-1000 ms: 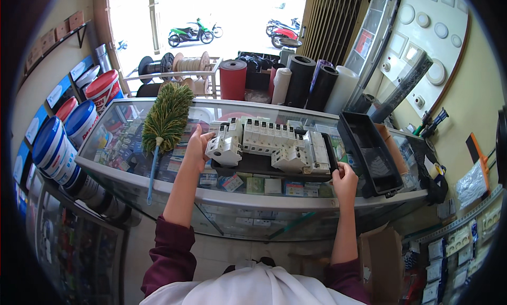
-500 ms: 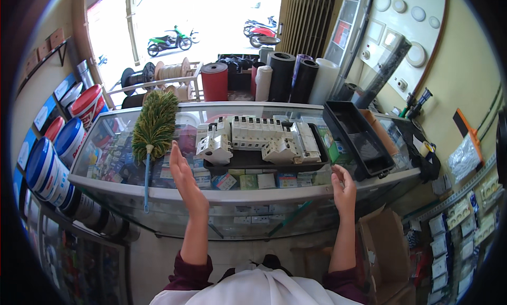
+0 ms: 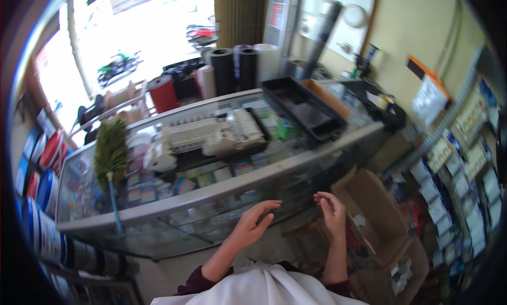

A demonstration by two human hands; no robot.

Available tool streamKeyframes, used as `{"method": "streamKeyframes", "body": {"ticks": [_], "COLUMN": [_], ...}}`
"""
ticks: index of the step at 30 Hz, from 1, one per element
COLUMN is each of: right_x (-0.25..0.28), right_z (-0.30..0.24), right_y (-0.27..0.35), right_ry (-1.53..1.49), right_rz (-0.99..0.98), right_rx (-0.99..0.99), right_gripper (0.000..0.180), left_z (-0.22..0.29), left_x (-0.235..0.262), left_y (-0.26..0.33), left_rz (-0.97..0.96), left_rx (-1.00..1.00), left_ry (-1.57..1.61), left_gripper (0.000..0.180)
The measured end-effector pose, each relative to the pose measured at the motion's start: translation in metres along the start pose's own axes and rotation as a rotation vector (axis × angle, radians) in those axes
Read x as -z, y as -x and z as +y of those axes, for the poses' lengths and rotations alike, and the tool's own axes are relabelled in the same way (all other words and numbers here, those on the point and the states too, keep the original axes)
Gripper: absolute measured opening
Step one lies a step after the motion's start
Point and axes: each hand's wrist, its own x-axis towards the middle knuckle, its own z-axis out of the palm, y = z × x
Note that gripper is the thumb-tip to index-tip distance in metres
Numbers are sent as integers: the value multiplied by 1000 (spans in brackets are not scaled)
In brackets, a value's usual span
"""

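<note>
My left hand [image 3: 254,223] hovers in front of the glass counter [image 3: 185,202], fingers stretched and thumb apart, holding nothing. To its right, my right hand [image 3: 332,212] is raised with loosely bent, parted fingers and nothing in them. The hands face each other with a gap between. Beyond them on the counter, a black tray [image 3: 219,158] carries several white circuit breakers [image 3: 187,136], blurred by motion. Neither hand touches it. A second black tray [image 3: 301,105] lies to its right. A green feather duster [image 3: 111,154] with a blue handle rests on the counter's left end.
An opened cardboard box [image 3: 372,215] stands on the floor near my right hand. Rolls of sheet material [image 3: 222,72] stand behind the counter. Paint buckets [image 3: 45,191] line the left side. Packaged fittings [image 3: 454,183] hang on the right wall.
My view has swung to the right, so the counter appears tilted and farther left. Both hands have drawn back from beside the breaker tray and come closer together.
</note>
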Motion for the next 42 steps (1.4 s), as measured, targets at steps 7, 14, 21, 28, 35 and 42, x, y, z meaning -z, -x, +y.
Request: {"method": "streamKeyframes", "body": {"ticks": [7,14,21,28,35,42], "right_x": [91,229,365,469,513,548], "right_z": [21,28,25,54,73,136], "right_y": [42,123,230,327,338,295], "right_ry": [97,233,332,448,643,993], "right_rz": [57,281,623,797,782,603], "right_rx": [-67,-212,-332,-468,-633,-707], "right_gripper": [21,21,23,24,30,62], "left_z": [-25,-34,-17,-5,4,-1], "left_x": [-91,-231,-369,-492,-580,-641], "left_y": [-33,-64,-77,-77,-82,-87], "left_rz": [-264,-587,-888,-1094,-1137,-1006], "left_rx": [181,95,123,62,-77,-172], "left_ry": [36,59,197,308,236,142], "left_gripper": [29,29,31,29,28,30]}}
